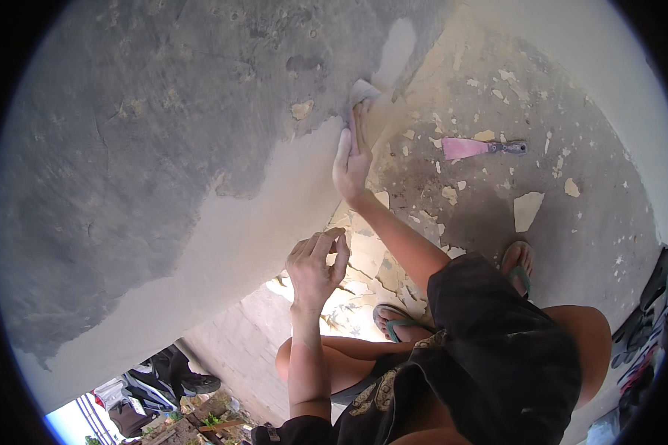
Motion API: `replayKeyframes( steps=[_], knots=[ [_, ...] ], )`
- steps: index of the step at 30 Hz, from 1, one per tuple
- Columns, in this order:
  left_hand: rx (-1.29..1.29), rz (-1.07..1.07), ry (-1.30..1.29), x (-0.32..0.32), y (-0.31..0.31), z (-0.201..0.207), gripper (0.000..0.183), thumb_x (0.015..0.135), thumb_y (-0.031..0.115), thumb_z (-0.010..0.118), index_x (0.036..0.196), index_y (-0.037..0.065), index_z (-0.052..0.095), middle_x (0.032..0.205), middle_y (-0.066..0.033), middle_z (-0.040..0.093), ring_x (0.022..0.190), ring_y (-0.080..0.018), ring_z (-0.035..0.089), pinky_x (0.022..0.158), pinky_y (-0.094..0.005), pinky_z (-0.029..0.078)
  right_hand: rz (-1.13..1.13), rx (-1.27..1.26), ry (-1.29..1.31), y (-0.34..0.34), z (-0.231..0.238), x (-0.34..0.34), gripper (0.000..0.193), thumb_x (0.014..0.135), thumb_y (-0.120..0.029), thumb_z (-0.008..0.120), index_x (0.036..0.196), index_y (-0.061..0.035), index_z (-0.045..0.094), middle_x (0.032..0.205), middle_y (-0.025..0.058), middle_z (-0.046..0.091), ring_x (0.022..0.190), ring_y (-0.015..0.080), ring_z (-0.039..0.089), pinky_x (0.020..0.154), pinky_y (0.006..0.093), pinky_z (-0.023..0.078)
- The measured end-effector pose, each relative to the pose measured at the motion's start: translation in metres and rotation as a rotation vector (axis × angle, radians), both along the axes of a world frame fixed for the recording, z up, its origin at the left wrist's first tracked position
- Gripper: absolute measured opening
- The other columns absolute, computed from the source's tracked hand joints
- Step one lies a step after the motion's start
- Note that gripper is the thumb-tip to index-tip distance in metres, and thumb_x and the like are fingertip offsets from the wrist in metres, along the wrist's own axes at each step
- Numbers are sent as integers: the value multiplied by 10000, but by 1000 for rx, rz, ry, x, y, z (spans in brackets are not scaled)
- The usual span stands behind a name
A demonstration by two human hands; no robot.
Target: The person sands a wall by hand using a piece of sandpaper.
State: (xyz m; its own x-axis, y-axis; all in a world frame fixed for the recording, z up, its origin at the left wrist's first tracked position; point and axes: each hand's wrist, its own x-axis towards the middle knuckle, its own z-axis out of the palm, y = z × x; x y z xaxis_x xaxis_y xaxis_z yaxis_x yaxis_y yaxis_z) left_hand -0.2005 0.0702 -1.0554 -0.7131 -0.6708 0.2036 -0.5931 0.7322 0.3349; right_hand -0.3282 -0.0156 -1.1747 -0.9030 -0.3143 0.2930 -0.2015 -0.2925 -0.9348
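Observation:
My right hand (352, 163) is stretched up along the foot of the grey wall (156, 119), its fingers pressing a pale, dusty pad (364, 92) against the surface. The pad and fingertips are blurred, so its exact kind cannot be told. A smooth whitish patch (260, 200) runs along the wall's lower edge beside both hands. My left hand (315, 267) hovers near that edge, loosely curled, thumb apart from the fingers and nothing visible between them. On the floor right of my right hand lies a putty knife (471, 148) with a pink blade and dark handle.
Peeled paint flakes (527, 211) litter the concrete floor (490, 222). My feet in green-strapped flip-flops (397, 323) stand close by. Dark bags (163, 378) and wooden scraps (215, 426) sit at the lower left; a row of footwear (646, 319) lines the right edge.

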Motion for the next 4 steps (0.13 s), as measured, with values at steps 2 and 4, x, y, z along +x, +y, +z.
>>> replayKeyframes(
  steps=[2, 4],
  knots=[
    [-14, -5, -1, -2, -1, 3, 93, 822, 56, 685, 905, 95, 693, 656, -6, 639, 587, -155, 629, 593, -301, 470, 156, -120, 230, 21, 13, 53, 393, 1002, -58, 412, 1362, 88, 466, 1474, 266, 379, 1393, 420, 329, 1145, 439, 289],
    [-20, -9, 2, -1, 1, 4, 107, 824, 57, 684, 922, 98, 694, 659, -6, 644, 598, -151, 637, 621, -302, 487, 287, -202, 516, 13, -19, 30, 454, 996, -53, 428, 1432, 64, 378, 1535, 246, 284, 1430, 425, 240, 1176, 486, 191]
  ],
)
